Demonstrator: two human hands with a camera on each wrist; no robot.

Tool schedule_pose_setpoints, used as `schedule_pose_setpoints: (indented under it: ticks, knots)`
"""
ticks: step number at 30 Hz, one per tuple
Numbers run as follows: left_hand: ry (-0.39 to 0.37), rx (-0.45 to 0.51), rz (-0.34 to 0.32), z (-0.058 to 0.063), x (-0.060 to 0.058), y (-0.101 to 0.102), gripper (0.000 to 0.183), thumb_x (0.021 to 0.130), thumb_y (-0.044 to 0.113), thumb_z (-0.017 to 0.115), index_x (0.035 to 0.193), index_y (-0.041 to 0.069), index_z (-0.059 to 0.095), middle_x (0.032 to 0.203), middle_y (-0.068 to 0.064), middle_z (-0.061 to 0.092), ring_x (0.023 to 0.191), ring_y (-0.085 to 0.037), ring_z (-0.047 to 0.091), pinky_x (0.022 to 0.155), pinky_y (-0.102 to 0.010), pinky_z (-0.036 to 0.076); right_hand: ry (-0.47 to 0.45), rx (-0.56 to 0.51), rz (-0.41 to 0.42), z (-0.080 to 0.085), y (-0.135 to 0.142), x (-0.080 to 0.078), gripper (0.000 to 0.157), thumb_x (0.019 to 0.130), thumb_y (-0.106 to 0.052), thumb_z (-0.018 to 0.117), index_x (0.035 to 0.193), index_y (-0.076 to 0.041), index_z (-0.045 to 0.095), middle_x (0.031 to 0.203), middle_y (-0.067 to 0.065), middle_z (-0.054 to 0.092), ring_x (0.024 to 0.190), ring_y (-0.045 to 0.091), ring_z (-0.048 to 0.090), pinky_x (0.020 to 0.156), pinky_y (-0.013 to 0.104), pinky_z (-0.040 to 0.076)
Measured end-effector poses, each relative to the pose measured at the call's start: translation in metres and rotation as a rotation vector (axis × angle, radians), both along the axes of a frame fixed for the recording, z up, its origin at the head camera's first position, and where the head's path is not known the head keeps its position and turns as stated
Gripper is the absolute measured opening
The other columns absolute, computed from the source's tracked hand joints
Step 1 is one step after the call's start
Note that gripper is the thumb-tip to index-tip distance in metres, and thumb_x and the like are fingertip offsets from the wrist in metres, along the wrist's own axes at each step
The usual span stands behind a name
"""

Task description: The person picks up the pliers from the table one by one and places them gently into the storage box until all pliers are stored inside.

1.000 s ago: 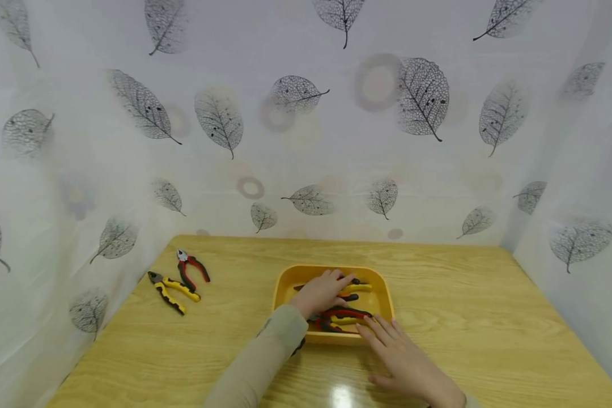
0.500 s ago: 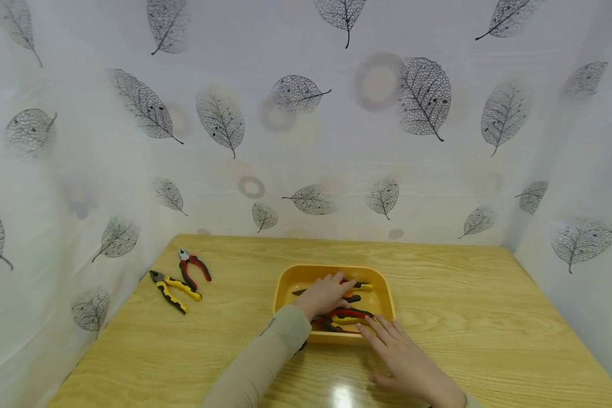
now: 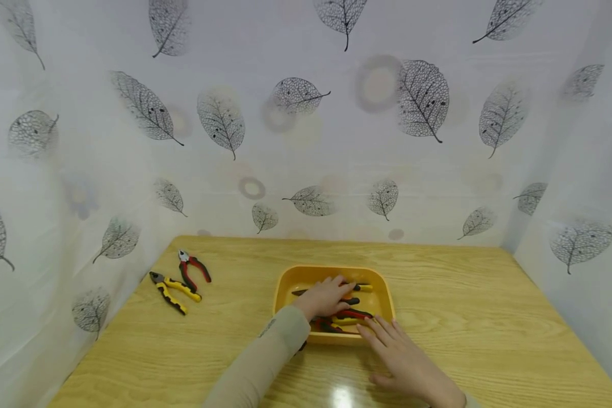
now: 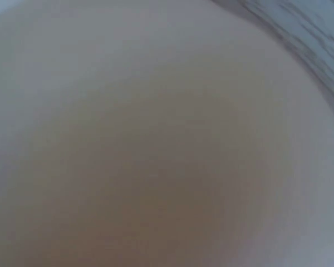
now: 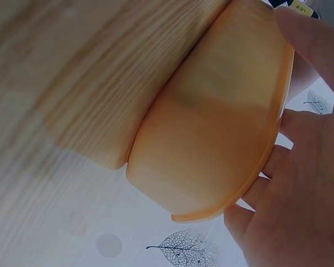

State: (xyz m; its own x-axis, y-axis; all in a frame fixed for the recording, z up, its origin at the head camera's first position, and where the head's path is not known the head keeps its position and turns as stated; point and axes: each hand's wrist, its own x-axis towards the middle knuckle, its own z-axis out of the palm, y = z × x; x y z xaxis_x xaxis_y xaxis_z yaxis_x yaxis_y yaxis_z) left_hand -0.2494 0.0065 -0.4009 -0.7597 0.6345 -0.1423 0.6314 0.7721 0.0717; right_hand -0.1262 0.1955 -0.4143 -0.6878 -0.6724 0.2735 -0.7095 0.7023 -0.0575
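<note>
- Saw left grip (image 3: 326,296) inside yellow tray (image 3: 331,338), lower centre of the frame, palm down over pliers.
- Could not tell left grip as grasping or merely resting; found finger undersides hidden in the head view, and only blur across most of the left wrist view.
- Logged right grip (image 3: 408,360) as released: fingers extended, tips at the tray's lower-right rim.
- Noted pliers lying in the tray beneath and to the picture-right of left grip: yellow-and-black handle (image 3: 365,288) uppermost, orange-and-black handle (image 3: 354,301) below, red-and-black handle (image 3: 356,313) lower still.
- Spotted dark pointed tip (image 3: 299,292) emerging to the picture-left of left grip; could not confirm which handle matched.
- Judged the deciding relation: handles with long axes running roughly left to right across the frame, at an angle to the left forearm's diagonal; left grip nearer the upper two, right fingertips just beside the red-and-black handle's right end.
- Recorded on table (image 3: 464,300), left of the frame and well apart from the tray: red-handled pliers (image 3: 200,266) above, yellow-handled pliers (image 3: 169,297) below, both with handles spread.
</note>
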Motion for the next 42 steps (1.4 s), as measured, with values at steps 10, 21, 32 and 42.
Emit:
schedule_pose_setpoints:
  ticks: [10, 21, 32, 42]
  knots:
    - [-0.011, 0.020, -0.029, -0.001, 0.000, -0.004, 0.052, 0.090, 0.039, 0.047, 0.137, 0.022, 0.035, 0.128, 0.000, 0.039, 0.114, -0.020, 0.041, 0.093, -0.035, 0.037, -0.035, 0.005, -0.001, -0.001, -0.001, 0.001, 0.086, 0.069, -0.043, 0.070, 0.137, -0.005, 0.032, 0.137, 0.017, 0.033, 0.122, 0.038, 0.030, 0.104, 0.042, 0.008]
    - [0.071, -0.029, -0.062, 0.004, 0.000, -0.004, 0.053, 0.088, 0.046, 0.047, 0.136, 0.024, 0.038, 0.131, 0.002, 0.038, 0.116, -0.018, 0.038, 0.092, -0.035, 0.037, -0.037, -0.008, -0.005, 0.000, -0.002, 0.001, 0.085, 0.069, -0.042, 0.070, 0.136, -0.005, 0.033, 0.137, 0.018, 0.033, 0.122, 0.038, 0.031, 0.099, 0.050, 0.020]
    - [0.203, 0.022, -0.130, 0.022, 0.007, -0.004, 0.056, 0.089, 0.047, 0.044, 0.137, 0.022, 0.035, 0.134, 0.000, 0.038, 0.121, -0.020, 0.036, 0.092, -0.041, 0.037, 0.001, -0.011, -0.003, 0.000, -0.001, 0.000, 0.087, 0.067, -0.043, 0.071, 0.136, -0.006, 0.033, 0.136, 0.017, 0.035, 0.121, 0.037, 0.032, 0.104, 0.034, -0.002]
    - [0.238, 0.035, -0.128, 0.028, 0.018, -0.010, 0.059, 0.090, 0.049, 0.038, 0.141, 0.022, 0.026, 0.141, 0.000, 0.029, 0.128, -0.017, 0.025, 0.098, -0.045, 0.027, -0.007, -0.008, 0.005, -0.001, -0.001, -0.001, 0.088, 0.066, -0.043, 0.072, 0.136, -0.004, 0.034, 0.136, 0.017, 0.034, 0.122, 0.037, 0.031, 0.101, 0.027, -0.012]
